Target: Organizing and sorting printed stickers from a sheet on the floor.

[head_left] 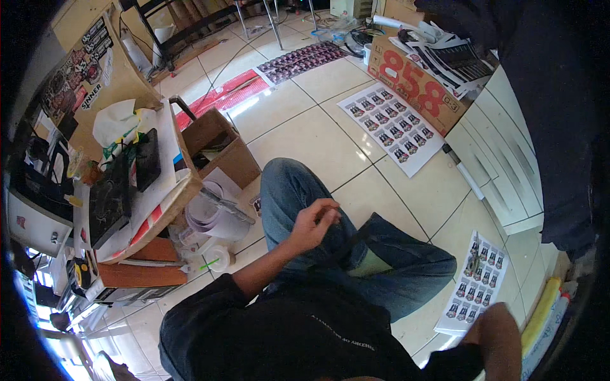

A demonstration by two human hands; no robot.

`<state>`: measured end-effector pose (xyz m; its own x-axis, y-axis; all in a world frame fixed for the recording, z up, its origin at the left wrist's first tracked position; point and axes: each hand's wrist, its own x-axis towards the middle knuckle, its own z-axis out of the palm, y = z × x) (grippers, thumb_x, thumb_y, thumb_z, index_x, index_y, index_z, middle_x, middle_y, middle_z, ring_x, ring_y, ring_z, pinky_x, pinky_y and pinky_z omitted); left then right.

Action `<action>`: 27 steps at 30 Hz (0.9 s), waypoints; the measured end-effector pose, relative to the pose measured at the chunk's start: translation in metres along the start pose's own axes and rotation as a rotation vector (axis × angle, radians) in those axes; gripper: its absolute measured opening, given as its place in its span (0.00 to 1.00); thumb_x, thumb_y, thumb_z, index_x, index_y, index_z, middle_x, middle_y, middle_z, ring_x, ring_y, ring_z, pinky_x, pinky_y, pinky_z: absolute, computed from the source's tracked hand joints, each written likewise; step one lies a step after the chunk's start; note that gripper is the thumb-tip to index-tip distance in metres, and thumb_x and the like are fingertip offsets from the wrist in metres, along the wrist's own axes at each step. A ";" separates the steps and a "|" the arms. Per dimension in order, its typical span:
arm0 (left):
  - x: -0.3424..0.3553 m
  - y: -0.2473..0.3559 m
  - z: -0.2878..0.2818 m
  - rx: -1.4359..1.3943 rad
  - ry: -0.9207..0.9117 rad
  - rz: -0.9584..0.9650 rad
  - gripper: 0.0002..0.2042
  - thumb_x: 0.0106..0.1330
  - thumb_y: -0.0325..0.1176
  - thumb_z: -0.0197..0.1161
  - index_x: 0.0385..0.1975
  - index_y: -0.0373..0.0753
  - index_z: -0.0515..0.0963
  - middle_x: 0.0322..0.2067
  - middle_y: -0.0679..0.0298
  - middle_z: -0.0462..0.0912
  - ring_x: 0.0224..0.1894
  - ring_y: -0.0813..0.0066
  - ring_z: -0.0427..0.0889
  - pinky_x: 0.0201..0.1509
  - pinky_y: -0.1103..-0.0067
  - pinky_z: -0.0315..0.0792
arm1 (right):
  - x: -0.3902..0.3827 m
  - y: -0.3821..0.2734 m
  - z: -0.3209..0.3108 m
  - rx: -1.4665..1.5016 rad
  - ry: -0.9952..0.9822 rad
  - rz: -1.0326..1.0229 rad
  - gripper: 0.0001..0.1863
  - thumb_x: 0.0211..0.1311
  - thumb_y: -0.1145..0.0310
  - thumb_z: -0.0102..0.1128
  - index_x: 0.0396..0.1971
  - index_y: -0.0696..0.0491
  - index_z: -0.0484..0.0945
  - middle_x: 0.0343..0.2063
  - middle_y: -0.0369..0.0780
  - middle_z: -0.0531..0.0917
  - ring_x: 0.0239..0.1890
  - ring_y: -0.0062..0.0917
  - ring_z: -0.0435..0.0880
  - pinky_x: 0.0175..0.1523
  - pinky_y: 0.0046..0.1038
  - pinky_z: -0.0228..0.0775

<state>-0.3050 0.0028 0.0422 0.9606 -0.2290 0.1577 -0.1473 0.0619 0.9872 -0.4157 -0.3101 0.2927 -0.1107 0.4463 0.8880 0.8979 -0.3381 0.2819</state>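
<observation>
The left hand [316,225] is over the jeans [289,181], its fingers loosely curled and the thumb near the fingertips; I cannot tell whether something small is pinched there. The right arm [499,340] is bent at the lower edge, toward 4 o'clock from the left hand. The right hand lies out of sight, so the state of its fingers cannot be told.

The near sheet [481,287] is on the tiled floor [298,136] at 4 o'clock, beyond the bent knee. It is white, printed with rows of small matching dark pictures touched with red; a thin greyish item, too small to make out, shows on its upper left part. The right arm covers its lowest corner.

At 1 o'clock a second sheet [411,166] with similar pictures lies beside a brown carton [379,58] topped with papers. White drawers [518,184] stand at 2 o'clock, partly hidden by a dark cloth [562,127]. A yellow roll [540,311] rests at 4 o'clock, past the near sheet. An open cardboard box [232,162] stands at 10 o'clock, a large paper roll [219,222] at 9, and a plastic cup [220,260] at 8.
</observation>
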 end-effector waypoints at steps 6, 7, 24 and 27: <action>0.008 0.020 0.011 0.078 -0.099 0.113 0.08 0.69 0.27 0.51 0.45 0.33 0.71 0.33 0.61 0.79 0.36 0.77 0.79 0.42 0.79 0.74 | 0.032 -0.006 0.028 0.115 -0.145 -0.020 0.14 0.66 0.66 0.44 0.44 0.56 0.75 0.40 0.37 0.78 0.36 0.21 0.77 0.44 0.25 0.68; 0.007 0.023 0.008 0.090 -0.083 0.146 0.08 0.68 0.26 0.51 0.44 0.33 0.71 0.32 0.61 0.79 0.36 0.77 0.79 0.42 0.80 0.74 | 0.033 -0.006 0.031 0.113 -0.147 -0.018 0.14 0.66 0.66 0.44 0.44 0.56 0.75 0.40 0.37 0.78 0.36 0.21 0.77 0.45 0.25 0.69; -0.023 0.008 -0.001 0.158 -0.046 0.145 0.07 0.67 0.23 0.52 0.41 0.33 0.73 0.32 0.61 0.80 0.35 0.77 0.80 0.40 0.80 0.74 | 0.030 -0.024 0.020 0.085 -0.203 0.028 0.14 0.65 0.65 0.45 0.43 0.56 0.75 0.40 0.37 0.78 0.37 0.23 0.77 0.45 0.26 0.69; -0.022 0.010 0.004 0.142 -0.072 0.104 0.06 0.66 0.23 0.53 0.41 0.33 0.73 0.32 0.60 0.80 0.35 0.76 0.80 0.40 0.80 0.74 | 0.032 -0.025 0.020 0.084 -0.203 0.028 0.14 0.65 0.65 0.45 0.43 0.56 0.75 0.40 0.38 0.78 0.37 0.23 0.77 0.45 0.27 0.69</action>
<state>-0.3281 0.0047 0.0483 0.9200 -0.2974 0.2552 -0.2812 -0.0475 0.9585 -0.4330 -0.2709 0.3072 -0.0050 0.5983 0.8013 0.9327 -0.2862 0.2196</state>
